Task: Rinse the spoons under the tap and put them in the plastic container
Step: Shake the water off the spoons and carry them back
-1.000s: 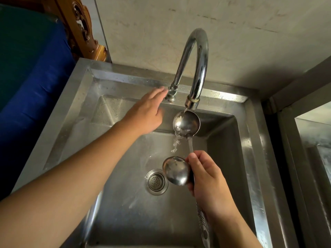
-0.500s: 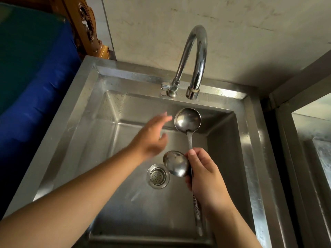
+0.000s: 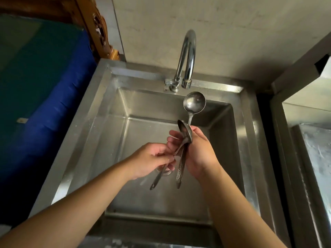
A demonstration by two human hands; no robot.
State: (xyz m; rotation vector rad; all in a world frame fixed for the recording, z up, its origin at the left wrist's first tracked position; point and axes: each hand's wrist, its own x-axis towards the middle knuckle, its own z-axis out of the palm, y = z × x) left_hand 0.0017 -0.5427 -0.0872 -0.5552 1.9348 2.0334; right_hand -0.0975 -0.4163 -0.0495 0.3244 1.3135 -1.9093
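Over the steel sink (image 3: 100, 111) my right hand (image 3: 200, 154) grips steel spoons. A round-bowled spoon (image 3: 194, 103) sticks up just below the tap spout (image 3: 186, 83), which gives no water. A second spoon (image 3: 186, 133) is turned edge-on beside it, and an engraved handle (image 3: 180, 169) hangs down. My left hand (image 3: 152, 160) meets the right one and pinches a thinner spoon handle (image 3: 157, 178) that points down-left. The plastic container is not in view.
The drain strainer (image 3: 167, 172) is mostly hidden under the hands. A blue and green padded surface (image 3: 41, 97) lies left of the sink, with carved wood (image 3: 100, 33) behind it. Another steel unit (image 3: 311, 158) stands to the right.
The water has stopped. My left hand left the tap handle and came down to the spoons, taking hold of a handle. The lower spoon turned edge-on.
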